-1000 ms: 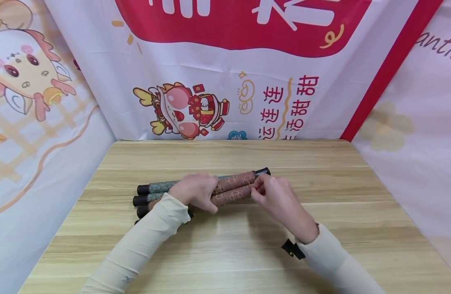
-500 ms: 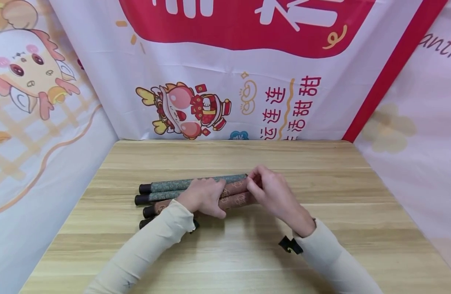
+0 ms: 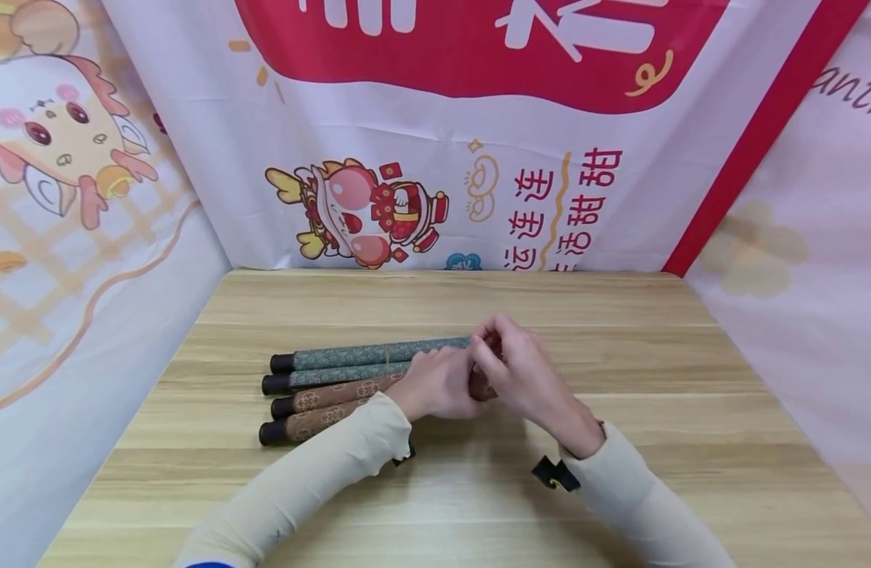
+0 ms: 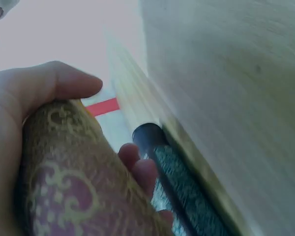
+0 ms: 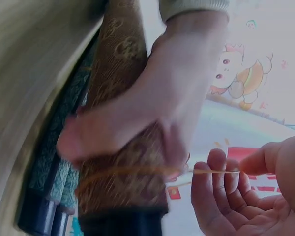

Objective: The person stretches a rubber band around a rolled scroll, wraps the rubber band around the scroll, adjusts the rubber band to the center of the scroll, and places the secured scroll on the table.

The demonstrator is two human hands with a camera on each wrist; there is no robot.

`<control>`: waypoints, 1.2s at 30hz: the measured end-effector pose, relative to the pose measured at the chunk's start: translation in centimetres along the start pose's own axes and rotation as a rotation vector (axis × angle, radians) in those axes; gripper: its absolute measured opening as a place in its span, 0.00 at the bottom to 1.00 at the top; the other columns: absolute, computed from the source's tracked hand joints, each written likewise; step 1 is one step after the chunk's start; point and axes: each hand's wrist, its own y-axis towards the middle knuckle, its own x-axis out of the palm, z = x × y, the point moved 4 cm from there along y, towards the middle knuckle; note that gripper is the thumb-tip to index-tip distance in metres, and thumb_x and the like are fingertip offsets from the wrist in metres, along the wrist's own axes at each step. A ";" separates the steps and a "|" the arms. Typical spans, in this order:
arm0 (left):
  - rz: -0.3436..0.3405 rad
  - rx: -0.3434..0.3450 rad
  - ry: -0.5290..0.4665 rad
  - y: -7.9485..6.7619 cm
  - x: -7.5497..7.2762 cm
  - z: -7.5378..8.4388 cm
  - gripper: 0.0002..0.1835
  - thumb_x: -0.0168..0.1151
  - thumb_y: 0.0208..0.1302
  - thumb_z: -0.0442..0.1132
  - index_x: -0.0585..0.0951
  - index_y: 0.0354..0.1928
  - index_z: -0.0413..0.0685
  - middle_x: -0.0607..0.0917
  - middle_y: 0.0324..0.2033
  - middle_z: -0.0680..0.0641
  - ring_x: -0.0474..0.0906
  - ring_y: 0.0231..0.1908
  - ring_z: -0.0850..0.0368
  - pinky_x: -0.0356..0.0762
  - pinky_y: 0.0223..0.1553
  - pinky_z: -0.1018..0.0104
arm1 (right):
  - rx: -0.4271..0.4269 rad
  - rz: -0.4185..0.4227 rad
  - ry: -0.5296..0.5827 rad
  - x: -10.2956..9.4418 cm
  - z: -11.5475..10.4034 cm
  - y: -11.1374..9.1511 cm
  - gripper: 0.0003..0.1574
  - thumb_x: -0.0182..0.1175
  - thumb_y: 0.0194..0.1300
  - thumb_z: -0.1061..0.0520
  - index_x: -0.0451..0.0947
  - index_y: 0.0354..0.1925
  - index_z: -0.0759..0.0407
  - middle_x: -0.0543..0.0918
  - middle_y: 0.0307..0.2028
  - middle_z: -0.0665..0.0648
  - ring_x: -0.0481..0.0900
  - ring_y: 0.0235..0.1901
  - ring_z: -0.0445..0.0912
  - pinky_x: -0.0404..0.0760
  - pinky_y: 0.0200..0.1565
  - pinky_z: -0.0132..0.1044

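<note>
Two brown patterned scrolls (image 3: 343, 392) with black end caps lie side by side on the table. My left hand (image 3: 439, 383) grips them near their right end; the left wrist view shows its thumb and fingers round the brown fabric. A thin rubber band (image 5: 214, 171) runs round the brown roll beside the black end, in the right wrist view. My right hand (image 3: 521, 371) pinches this band and pulls it taut, away from the roll. Behind lie two green patterned scrolls (image 3: 350, 356), with a thin band (image 3: 386, 355) across them. The right ends are hidden by my hands in the head view.
The wooden table (image 3: 691, 442) carries the scrolls left of its middle. A printed cloth (image 3: 407, 118) hangs behind its far edge, and more printed cloths stand along the left and right sides.
My left hand has slid right along the brown scrolls, toward their right end. My right hand has shifted slightly left. The brown scrolls' left ends now lie apart from the green ones, more in sight.
</note>
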 end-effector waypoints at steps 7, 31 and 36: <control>0.040 -0.032 -0.024 1.4 -0.3 -0.4 0.22 0.73 0.57 0.64 0.81 0.49 0.66 0.86 0.34 0.57 0.81 0.32 0.55 0.77 0.32 0.54 | 0.027 -0.005 0.074 0.7 -0.1 -1.1 0.05 0.56 0.79 0.58 0.77 0.44 0.57 0.82 0.33 0.55 0.78 0.29 0.44 0.81 0.29 0.32; 0.094 0.030 -0.286 -0.2 -6.9 -2.3 0.43 0.83 0.43 0.65 0.82 0.64 0.59 0.87 0.37 0.54 0.82 0.36 0.59 0.79 0.39 0.63 | -0.014 -0.198 0.047 2.4 6.8 -1.7 0.05 0.63 0.72 0.59 0.81 0.45 0.56 0.86 0.36 0.48 0.84 0.37 0.41 0.86 0.46 0.35; 0.139 -0.009 -0.296 -0.4 -7.6 -2.6 0.47 0.81 0.44 0.72 0.82 0.65 0.60 0.87 0.35 0.54 0.81 0.35 0.58 0.79 0.36 0.62 | -0.016 -0.248 0.049 2.8 7.6 -1.4 0.04 0.64 0.71 0.62 0.81 0.44 0.58 0.86 0.36 0.51 0.83 0.36 0.41 0.86 0.43 0.34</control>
